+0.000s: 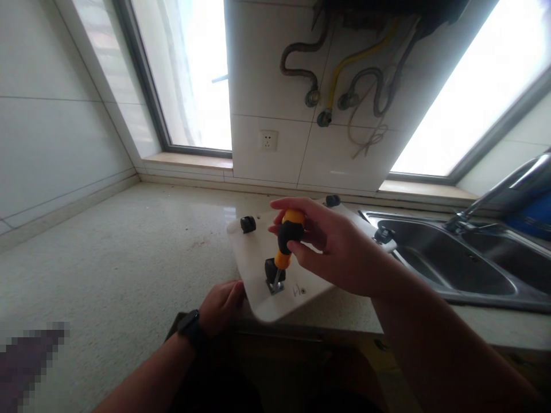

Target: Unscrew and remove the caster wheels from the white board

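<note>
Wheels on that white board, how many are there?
4: a caster by the screwdriver, another at the board's left corner, another on its far edge, another beside the sink. The right hand may hide more.

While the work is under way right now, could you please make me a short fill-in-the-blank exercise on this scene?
1. The right hand holds a ____ with a black and yellow handle.
2. A dark watch is worn on the person's ____ wrist.
3. In the picture, the metal sink lies to the ____ of the white board.
4. The white board carries ____ visible casters.

Missing words, in order: screwdriver; left; right; four.
</note>
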Demonstrator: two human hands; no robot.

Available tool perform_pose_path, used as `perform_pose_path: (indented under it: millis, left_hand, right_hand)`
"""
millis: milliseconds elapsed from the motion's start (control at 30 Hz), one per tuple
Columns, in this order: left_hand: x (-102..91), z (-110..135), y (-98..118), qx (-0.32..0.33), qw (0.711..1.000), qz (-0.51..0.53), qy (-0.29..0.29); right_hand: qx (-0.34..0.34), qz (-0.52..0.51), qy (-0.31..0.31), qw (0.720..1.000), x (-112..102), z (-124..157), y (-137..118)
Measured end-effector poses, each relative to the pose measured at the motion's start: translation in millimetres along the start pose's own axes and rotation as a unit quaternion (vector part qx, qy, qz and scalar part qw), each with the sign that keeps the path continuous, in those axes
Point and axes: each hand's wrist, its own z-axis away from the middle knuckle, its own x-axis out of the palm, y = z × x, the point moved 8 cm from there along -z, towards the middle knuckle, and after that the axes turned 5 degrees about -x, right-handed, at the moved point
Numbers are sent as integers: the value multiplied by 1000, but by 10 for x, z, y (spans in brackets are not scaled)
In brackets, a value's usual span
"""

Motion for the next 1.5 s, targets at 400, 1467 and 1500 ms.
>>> perform_pose_path:
  millis: [400, 1467, 1500]
  left_hand:
    - [-5, 6, 21, 3, 1000, -2, 5]
    - [-16, 3, 23, 14, 1000, -1, 7]
    - [-7, 1, 15, 13, 1000, -6, 2]
  right_hand:
    - [-16, 60, 31, 998, -5, -8, -93]
    - [-44, 100, -20, 994, 76, -43, -172]
    - [-49, 104, -21, 993, 79, -36, -172]
